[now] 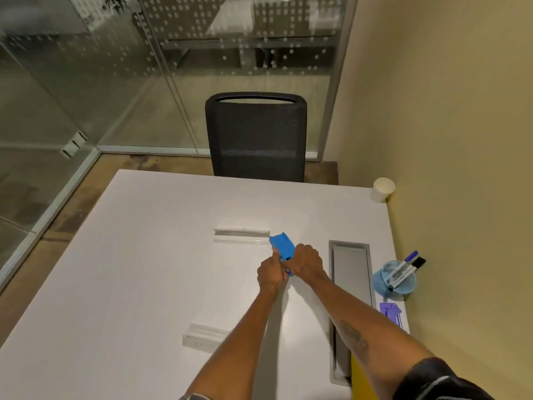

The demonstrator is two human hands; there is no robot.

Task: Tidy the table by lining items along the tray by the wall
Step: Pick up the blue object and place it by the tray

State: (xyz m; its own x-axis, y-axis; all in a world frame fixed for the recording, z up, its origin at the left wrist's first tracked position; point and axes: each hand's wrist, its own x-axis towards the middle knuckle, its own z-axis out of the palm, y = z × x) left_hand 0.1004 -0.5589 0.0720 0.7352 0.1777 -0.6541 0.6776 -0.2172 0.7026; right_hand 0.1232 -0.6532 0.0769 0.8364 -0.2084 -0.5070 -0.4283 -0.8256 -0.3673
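Note:
A blue plastic item (282, 246) lies on the white table (144, 269), just left of the long grey tray (350, 272) that runs along the wall side. My right hand (307, 262) grips its near end with curled fingers. My left hand (271, 274) pinches the same near end from the left. Two clear acrylic holders lie on the table: one (240, 236) right behind the blue item, the other (202, 339) near my left forearm. A light blue cup with markers (395, 281) and a purple item (389, 310) stand between tray and wall.
A white paper cup (383, 189) stands at the table's far right corner by the yellow wall. A black mesh chair (255, 137) is pushed to the far edge. Glass partitions close off the left and back. A yellow object (362, 376) sits by the tray's near end.

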